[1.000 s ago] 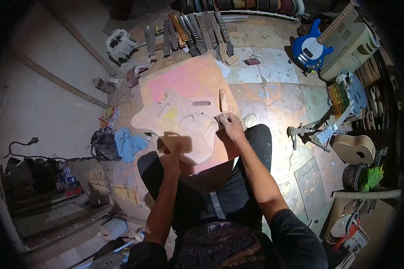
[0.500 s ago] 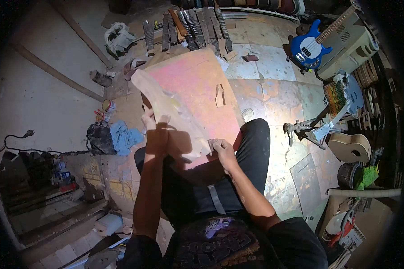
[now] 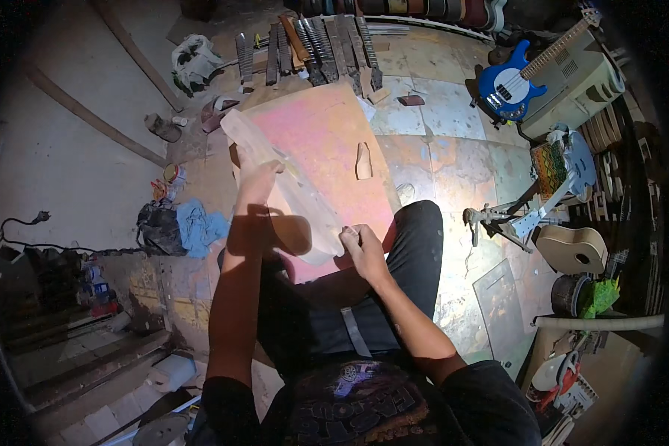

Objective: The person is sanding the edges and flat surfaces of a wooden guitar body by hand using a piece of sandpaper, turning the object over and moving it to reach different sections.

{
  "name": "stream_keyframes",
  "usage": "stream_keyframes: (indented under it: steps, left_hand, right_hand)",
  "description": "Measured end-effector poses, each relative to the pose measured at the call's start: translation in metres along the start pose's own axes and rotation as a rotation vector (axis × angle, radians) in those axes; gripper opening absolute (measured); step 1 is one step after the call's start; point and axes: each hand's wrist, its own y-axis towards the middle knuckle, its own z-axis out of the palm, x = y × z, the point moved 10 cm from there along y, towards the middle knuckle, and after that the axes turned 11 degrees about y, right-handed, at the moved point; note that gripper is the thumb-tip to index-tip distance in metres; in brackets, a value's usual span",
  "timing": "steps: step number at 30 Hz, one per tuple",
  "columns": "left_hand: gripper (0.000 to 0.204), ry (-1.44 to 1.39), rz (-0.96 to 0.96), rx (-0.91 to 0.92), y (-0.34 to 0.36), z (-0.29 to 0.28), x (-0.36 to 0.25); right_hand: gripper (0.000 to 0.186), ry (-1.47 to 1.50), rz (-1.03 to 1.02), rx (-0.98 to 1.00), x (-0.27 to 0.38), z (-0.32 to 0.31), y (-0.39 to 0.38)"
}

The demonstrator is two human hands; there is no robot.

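Note:
A pale, cloudy sheet (image 3: pixel 305 204), long and curved, stands slanted over a board (image 3: pixel 316 123) stained pink and orange. The board lies in front of me, its near edge at my legs. On the sheet's left side my left hand (image 3: pixel 259 181) is closed, fingers bent over its upper face. Lower down, my right hand (image 3: pixel 362 249) pinches the sheet's near right end. A small shaped piece of pale wood (image 3: pixel 363 161) rests on the board, right of the sheet and apart from both hands. Shadow from my arm darkens the sheet's lower part.
Several dark toothed strips (image 3: pixel 323 48) lie beyond the board. To the right are a blue bass guitar (image 3: pixel 509 85), a metal stand (image 3: pixel 490 217), an acoustic guitar body (image 3: pixel 571 249) and a flat grey panel (image 3: pixel 502 305). A blue cloth (image 3: pixel 201 227) lies left.
My left hand has moved up and right, from the sheet's outer edge to over its upper face. The sheet looks narrower and more curled. My right hand has shifted slightly up and left.

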Motion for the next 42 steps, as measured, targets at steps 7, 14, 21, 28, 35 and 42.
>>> stream_keyframes:
  steps: [7, 14, 21, 28, 35, 42]
  left_hand:
    - [0.107, -0.148, -0.202, -0.253, 0.030, -0.025, -0.002]
    - [0.121, -0.078, -0.280, -0.202, 0.040, -0.040, -0.005]
    - [0.112, -0.087, -0.108, -0.392, 0.056, -0.045, 0.016]
    - [0.107, -0.333, -0.136, -0.368, 0.049, -0.045, 0.030]
    - [0.120, -0.115, -0.235, -0.294, 0.036, -0.049, 0.035]
    - [0.117, -0.179, -0.188, -0.289, 0.053, -0.035, 0.044]
  right_hand:
    - [0.024, 0.104, 0.122, 0.041, -0.031, -0.002, -0.010]
    - [0.022, -0.027, -0.142, 0.028, 0.003, 0.021, 0.014]
    - [0.021, 0.026, -0.125, -0.047, -0.007, 0.019, 0.007]
    - [0.020, 0.107, 0.170, -0.033, -0.032, 0.012, -0.019]
    - [0.019, 0.022, 0.032, -0.004, -0.024, 0.015, -0.017]
    - [0.020, 0.001, -0.022, -0.016, -0.001, 0.029, 0.007]
